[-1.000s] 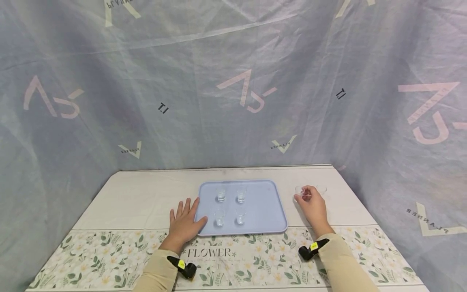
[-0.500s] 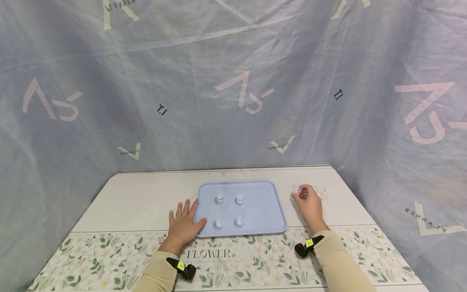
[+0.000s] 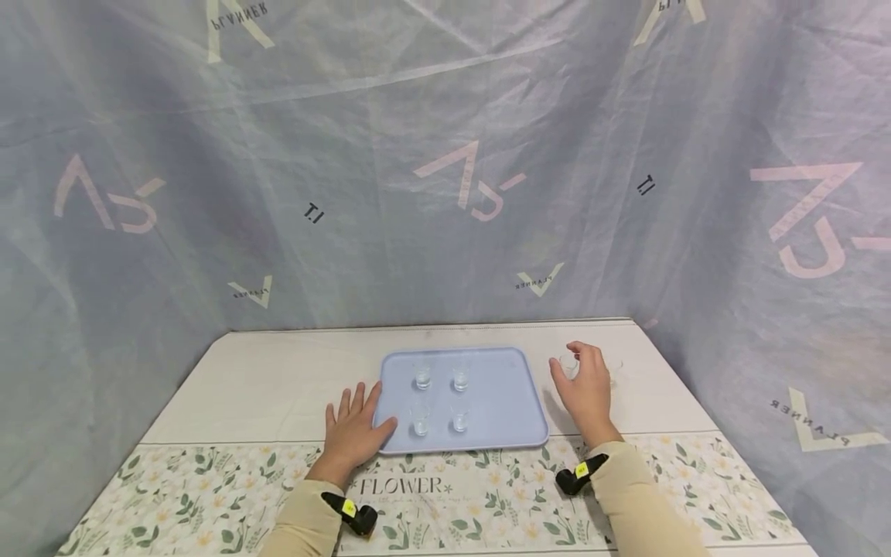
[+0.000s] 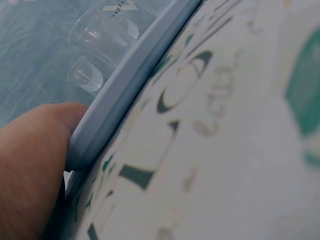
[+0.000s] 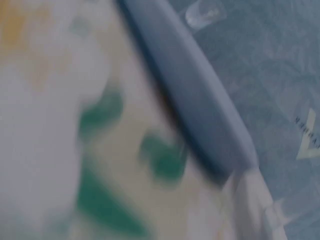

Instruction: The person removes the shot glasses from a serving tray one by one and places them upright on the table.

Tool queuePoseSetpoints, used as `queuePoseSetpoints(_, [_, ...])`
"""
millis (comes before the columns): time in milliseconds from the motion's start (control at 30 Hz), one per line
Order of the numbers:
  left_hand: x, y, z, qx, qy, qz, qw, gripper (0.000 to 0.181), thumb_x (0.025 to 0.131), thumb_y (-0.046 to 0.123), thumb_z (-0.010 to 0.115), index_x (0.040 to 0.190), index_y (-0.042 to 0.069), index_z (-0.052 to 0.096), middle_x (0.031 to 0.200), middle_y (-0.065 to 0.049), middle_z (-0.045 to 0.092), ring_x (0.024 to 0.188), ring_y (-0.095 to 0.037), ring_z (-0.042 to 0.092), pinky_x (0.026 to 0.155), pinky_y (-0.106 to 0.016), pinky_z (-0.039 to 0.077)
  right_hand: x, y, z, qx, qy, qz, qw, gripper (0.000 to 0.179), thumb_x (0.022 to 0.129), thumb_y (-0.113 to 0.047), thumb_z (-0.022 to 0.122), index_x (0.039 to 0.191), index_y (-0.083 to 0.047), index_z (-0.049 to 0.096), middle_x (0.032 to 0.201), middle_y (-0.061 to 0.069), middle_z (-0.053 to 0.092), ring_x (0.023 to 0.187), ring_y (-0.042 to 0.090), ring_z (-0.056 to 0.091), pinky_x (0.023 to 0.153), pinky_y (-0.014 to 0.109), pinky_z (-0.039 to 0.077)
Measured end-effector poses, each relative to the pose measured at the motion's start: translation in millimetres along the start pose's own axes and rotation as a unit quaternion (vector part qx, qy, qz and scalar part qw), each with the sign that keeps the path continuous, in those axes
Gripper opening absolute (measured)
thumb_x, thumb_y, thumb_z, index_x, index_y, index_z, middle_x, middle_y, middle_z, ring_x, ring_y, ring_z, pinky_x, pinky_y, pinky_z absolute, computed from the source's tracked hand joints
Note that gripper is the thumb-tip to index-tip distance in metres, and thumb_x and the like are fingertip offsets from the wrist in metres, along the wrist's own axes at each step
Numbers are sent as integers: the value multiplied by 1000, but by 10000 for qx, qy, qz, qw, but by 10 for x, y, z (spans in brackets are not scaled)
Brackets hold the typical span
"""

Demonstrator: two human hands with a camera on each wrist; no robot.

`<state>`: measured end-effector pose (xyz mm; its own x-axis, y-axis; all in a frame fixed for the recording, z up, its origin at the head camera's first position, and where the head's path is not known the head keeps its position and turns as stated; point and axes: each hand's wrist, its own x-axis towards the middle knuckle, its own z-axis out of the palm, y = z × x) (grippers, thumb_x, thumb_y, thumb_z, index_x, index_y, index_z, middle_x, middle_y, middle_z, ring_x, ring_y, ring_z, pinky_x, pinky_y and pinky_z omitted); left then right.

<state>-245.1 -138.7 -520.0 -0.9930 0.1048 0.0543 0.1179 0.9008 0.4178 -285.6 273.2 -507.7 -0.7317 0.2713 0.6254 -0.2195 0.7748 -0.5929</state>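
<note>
My left hand lies spread at the left edge of the light blue tray, with its thumb over the rim; the thumb shows close up in the left wrist view. On the tray's left and middle, several small clear shot glasses stand upright in two rows. To the right of the tray, the thumb and forefinger of my right hand curve round another clear shot glass. That hand is out of the right wrist view, where a shot glass appears at lower right.
A further clear glass stands just right of my right hand, partly hidden by it. A floral cloth strip runs along the table's front. Grey printed curtains enclose the back and sides.
My right hand has shifted slightly left and its fingers now reach further round the glass, which has hardly moved. The left hand and the tray have stayed in place.
</note>
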Motion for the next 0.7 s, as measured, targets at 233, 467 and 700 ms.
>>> queuePoseSetpoints(233, [14,-8,16,-50,40,47,10000,78,98,50,55,162,15,26,166,-21,17,153,-46,5,117,-68,-3,37,-262,132,380,110,-430,9983,39,88,-18,78,118,-2,61,114,17,61,103,36,59,91,52,45])
queuePoseSetpoints(467, [51,-69,94,-105,79,65,9999,81,98,54,51,163,16,23,167,-20,14,154,-45,1,118,-66,-8,20,-430,281,506,-319,-360,9976,36,90,-22,76,118,-5,62,116,15,62,109,34,59,96,52,44])
queuePoseSetpoints(700, [32,-55,81,-83,124,56,9999,80,98,52,52,162,15,25,167,-21,16,153,-46,3,117,-67,-6,16,-527,392,725,-570,-305,9953,35,89,-20,76,118,-6,61,116,14,63,109,33,61,94,51,48])
